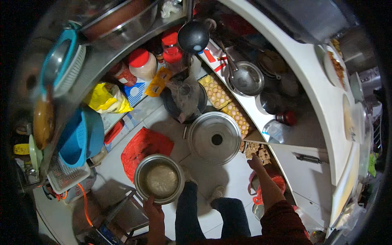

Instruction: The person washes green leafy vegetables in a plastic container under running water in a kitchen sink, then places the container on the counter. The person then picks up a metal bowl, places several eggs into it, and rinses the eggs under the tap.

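My left hand (153,209) grips the near rim of a round steel bowl (160,179), with the thumb over the edge. The bowl is tilted so its inside faces up, and its bottom looks bare and shiny. At the lower right, my right hand (256,163) reaches down to a heap of knobbly pale roots, probably ginger (264,154), at the foot of the cabinet. Its fingertips meet the heap, but whether they hold a piece is hidden. Between the hands and farther out stands a two-handled steel pot (202,147) under a lid with a black knob (217,139).
Yellow trays of eggs (216,93) stand beyond the pot. A red plastic bag (144,147) lies on the tiled floor. Blue plastic basins (73,137) are at left, and a black ladle (193,36) hangs above. The white counter edge (321,101) curves along the right.
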`<state>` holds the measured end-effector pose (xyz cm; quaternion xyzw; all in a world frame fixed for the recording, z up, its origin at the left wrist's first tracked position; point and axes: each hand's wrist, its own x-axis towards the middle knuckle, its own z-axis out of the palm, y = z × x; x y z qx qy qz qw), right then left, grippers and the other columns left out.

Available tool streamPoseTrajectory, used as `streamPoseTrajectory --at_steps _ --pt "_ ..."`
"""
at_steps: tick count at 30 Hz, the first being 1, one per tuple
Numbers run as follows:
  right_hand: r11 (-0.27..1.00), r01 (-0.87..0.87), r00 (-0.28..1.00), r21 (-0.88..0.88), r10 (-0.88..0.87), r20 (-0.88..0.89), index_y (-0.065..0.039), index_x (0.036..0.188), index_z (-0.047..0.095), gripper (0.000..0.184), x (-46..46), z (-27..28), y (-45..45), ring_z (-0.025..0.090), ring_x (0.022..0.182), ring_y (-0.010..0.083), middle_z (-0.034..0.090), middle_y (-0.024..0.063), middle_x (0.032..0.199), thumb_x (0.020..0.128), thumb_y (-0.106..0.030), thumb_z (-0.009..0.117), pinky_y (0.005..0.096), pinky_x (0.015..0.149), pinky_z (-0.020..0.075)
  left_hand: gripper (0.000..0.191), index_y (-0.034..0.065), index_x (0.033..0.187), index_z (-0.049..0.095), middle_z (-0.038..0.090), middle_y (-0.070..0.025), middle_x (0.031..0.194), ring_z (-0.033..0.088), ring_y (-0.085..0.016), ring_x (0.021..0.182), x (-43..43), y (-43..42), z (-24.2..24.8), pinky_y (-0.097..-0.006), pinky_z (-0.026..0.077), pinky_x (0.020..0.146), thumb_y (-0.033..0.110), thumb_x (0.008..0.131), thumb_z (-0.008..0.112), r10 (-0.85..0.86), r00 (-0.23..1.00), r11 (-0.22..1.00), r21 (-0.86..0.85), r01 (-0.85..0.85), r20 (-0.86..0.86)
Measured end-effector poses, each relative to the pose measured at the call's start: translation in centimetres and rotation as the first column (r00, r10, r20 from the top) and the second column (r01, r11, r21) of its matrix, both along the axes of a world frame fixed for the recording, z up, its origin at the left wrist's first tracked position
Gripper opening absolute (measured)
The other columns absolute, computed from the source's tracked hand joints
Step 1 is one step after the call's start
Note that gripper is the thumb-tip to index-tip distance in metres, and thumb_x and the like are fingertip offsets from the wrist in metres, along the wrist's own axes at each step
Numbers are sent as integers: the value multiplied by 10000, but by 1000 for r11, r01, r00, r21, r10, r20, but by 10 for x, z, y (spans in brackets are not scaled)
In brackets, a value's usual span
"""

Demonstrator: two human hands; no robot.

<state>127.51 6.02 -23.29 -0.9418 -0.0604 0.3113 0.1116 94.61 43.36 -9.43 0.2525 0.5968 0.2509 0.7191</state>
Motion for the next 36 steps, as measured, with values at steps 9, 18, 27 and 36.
streamPoseTrajectory --at_steps 9,18,27,36 --pt "994 101 991 50 -105 84 42 1088 373 551 69 -176 -39 566 671 360 582 181 737 674 -224 619 408 557 466 355 4 1051 466 538 -114 982 540 -233 893 103 11 -69 -354 438 788 84 718 559 -121 993 992 40 122 -8" --pt "898 389 793 205 -214 -570 22 833 499 199 107 -216 -33 579 556 201 560 102 670 670 -43 593 337 492 494 345 -18 1028 494 557 -93 978 538 -218 899 166 -27 -147 -351 430 806 48 692 539 -295 944 953 -24 301 147" --pt "985 -152 905 87 174 -388 -27 1007 536 388 101 -207 -21 582 726 206 604 119 798 621 -22 582 351 628 471 284 -7 990 519 578 -88 926 566 -194 834 206 -33 -169 -329 458 764 58 714 538 -437 893 892 -81 445 107" --pt "956 -276 873 103 294 -389 -32 940 552 305 104 -213 11 571 697 231 602 122 784 680 -189 575 352 610 467 191 27 906 576 592 -49 837 543 -153 760 223 -27 -204 -309 420 737 51 717 564 -529 826 849 127 514 195"
